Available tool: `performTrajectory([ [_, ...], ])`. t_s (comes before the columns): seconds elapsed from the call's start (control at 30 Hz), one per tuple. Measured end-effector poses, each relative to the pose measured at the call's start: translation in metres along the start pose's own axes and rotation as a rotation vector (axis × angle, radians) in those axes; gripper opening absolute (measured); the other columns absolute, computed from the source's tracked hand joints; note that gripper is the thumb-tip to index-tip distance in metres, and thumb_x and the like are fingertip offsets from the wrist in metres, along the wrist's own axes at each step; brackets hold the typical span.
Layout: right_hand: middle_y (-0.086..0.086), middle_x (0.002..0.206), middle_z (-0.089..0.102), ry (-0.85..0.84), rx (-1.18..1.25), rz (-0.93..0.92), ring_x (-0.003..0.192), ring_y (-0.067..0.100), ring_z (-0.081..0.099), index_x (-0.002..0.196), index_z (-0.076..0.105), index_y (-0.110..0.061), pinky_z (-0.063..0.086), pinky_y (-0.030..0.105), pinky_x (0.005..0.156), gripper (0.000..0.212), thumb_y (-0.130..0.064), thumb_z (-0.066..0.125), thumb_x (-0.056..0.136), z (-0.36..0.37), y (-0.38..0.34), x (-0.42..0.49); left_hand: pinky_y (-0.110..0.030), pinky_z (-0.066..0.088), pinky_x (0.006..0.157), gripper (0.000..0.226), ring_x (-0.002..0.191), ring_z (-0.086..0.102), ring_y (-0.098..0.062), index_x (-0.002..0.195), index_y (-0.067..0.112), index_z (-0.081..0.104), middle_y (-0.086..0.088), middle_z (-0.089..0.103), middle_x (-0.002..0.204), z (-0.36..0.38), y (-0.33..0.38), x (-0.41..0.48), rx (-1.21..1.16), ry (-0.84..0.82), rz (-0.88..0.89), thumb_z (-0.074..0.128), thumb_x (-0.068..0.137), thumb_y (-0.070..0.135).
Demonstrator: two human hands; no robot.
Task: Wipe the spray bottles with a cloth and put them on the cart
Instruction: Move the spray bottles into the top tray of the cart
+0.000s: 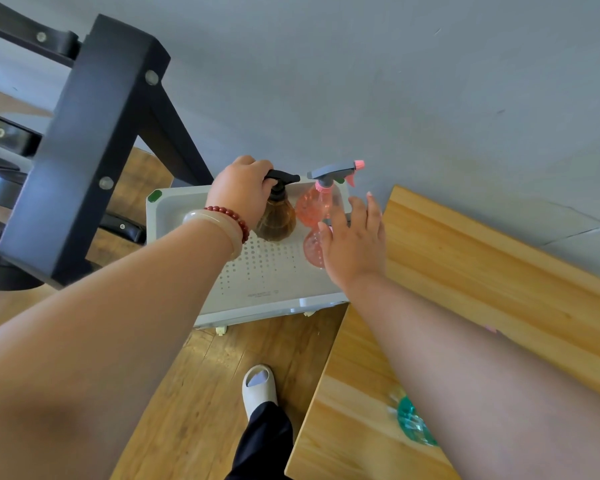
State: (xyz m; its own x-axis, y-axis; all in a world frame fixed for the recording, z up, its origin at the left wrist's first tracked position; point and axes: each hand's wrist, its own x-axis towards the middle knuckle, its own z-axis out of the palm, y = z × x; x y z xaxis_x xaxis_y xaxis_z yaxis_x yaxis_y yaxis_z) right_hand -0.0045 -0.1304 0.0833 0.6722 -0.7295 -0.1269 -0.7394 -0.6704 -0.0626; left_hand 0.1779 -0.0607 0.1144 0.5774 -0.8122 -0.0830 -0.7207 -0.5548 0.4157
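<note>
My left hand [243, 192] clamped on the brown bottle [276, 221], right hand [355, 244] spread, I should seat it upright on the cart [167, 216].

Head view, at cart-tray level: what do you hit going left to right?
black frame → left hand → brown spray bottle → pink spray bottle → right hand → wooden table

Home room, probably: wood-plank floor [187, 393] below your left hand [239, 192], plain grey wall [395, 81] past it, wooden table [482, 254] right of your right hand [355, 237], slipper [258, 386] on your foot.
</note>
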Motion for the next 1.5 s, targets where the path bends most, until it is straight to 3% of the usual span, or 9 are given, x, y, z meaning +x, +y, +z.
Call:
performTrajectory([
  [0.53, 0.014, 0.158, 0.023, -0.026, 0.011, -0.005, 0.151, 0.035, 0.000, 0.155, 0.024, -0.017, 0.008, 0.044, 0.121, 0.054, -0.040, 0.024, 0.106, -0.004, -0.002, -0.003, -0.034, 0.046, 0.079, 0.024, 0.094, 0.054, -0.027, 0.121, 0.007, 0.053, -0.009, 0.051, 0.106, 0.002, 0.001, -0.009, 0.014, -0.038, -0.029, 0.042, 0.106, 0.022],
  [0.67, 0.011, 0.161, 0.016, -0.057, 0.009, 0.008, 0.151, 0.033, -0.007, 0.158, 0.012, -0.021, 0.007, 0.045, 0.121, 0.056, -0.041, 0.022, 0.106, -0.007, 0.000, -0.005, -0.040, 0.050, 0.094, 0.035, 0.116, 0.052, -0.032, 0.138, 0.014, 0.048, -0.012, 0.046, 0.134, 0.004, 0.003, -0.019, -0.012, -0.050, -0.043, 0.044, 0.105, 0.023],
  [0.8, 0.007, 0.166, 0.000, -0.085, 0.007, -0.008, 0.150, 0.030, -0.018, 0.158, 0.001, -0.026, -0.002, 0.045, 0.122, 0.058, -0.044, 0.019, 0.106, -0.011, 0.002, -0.008, -0.048, 0.040, 0.109, 0.049, 0.141, 0.029, -0.036, 0.154, 0.026, 0.031, -0.010, 0.024, 0.158, 0.004, 0.009, -0.035, 0.073, -0.080, -0.064, 0.042, 0.106, 0.024],
  [0.9, 0.007, 0.166, -0.004, -0.118, -0.009, -0.019, 0.150, 0.030, -0.021, 0.158, -0.004, -0.026, -0.005, 0.047, 0.122, 0.059, -0.043, 0.018, 0.106, -0.015, 0.004, -0.012, -0.045, 0.042, 0.105, 0.044, 0.132, 0.038, -0.034, 0.149, 0.020, 0.038, -0.012, 0.040, 0.145, 0.003, 0.011, -0.037, 0.036, -0.067, -0.049, 0.042, 0.105, 0.018],
  [1.03, 0.006, 0.166, -0.004, -0.134, -0.013, 0.000, 0.149, 0.030, -0.022, 0.158, -0.002, -0.025, -0.005, 0.048, 0.122, 0.057, -0.042, 0.017, 0.107, -0.015, 0.007, -0.013, -0.037, 0.045, 0.081, 0.030, 0.094, 0.051, -0.028, 0.128, 0.008, 0.057, -0.012, 0.053, 0.109, -0.009, 0.013, -0.023, 0.062, -0.067, -0.112, 0.044, 0.105, 0.024],
  [1.23, 0.007, 0.166, -0.001, -0.151, -0.029, -0.011, 0.149, 0.030, -0.021, 0.158, 0.002, -0.024, -0.004, 0.049, 0.122, 0.056, -0.043, 0.015, 0.107, -0.015, 0.003, -0.013, -0.034, 0.044, 0.070, 0.047, 0.085, 0.052, -0.025, 0.151, 0.022, 0.030, -0.011, 0.052, 0.108, -0.006, 0.023, -0.029, 0.014, -0.085, -0.109, 0.043, 0.105, 0.022],
  [1.33, 0.006, 0.166, 0.000, -0.158, -0.024, -0.009, 0.149, 0.029, -0.021, 0.158, 0.008, -0.023, -0.004, 0.049, 0.122, 0.056, -0.042, 0.016, 0.107, -0.016, 0.001, -0.013, -0.031, 0.044, 0.080, 0.048, 0.096, 0.053, -0.024, 0.155, 0.027, 0.029, -0.010, 0.051, 0.122, -0.004, 0.021, -0.031, -0.059, -0.087, -0.020, 0.035, 0.107, 0.021],
  [1.4, 0.006, 0.166, 0.001, -0.159, -0.028, -0.007, 0.150, 0.029, -0.021, 0.157, 0.014, -0.022, -0.004, 0.049, 0.122, 0.055, -0.043, 0.016, 0.106, -0.016, 0.000, -0.013, -0.029, 0.043, 0.096, 0.049, 0.120, 0.052, -0.026, 0.151, 0.024, 0.039, -0.008, 0.047, 0.142, -0.006, 0.016, -0.031, -0.097, -0.133, 0.037, 0.032, 0.105, 0.008],
  [1.5, 0.006, 0.166, 0.003, -0.144, -0.030, -0.016, 0.150, 0.029, -0.020, 0.157, 0.014, -0.022, -0.004, 0.049, 0.122, 0.055, -0.042, 0.017, 0.106, -0.016, -0.003, -0.015, -0.035, 0.039, 0.111, 0.064, 0.139, 0.040, -0.025, 0.146, 0.026, 0.048, 0.002, 0.035, 0.157, -0.015, 0.005, -0.026, 0.060, -0.282, 0.118, 0.038, 0.095, -0.011],
])
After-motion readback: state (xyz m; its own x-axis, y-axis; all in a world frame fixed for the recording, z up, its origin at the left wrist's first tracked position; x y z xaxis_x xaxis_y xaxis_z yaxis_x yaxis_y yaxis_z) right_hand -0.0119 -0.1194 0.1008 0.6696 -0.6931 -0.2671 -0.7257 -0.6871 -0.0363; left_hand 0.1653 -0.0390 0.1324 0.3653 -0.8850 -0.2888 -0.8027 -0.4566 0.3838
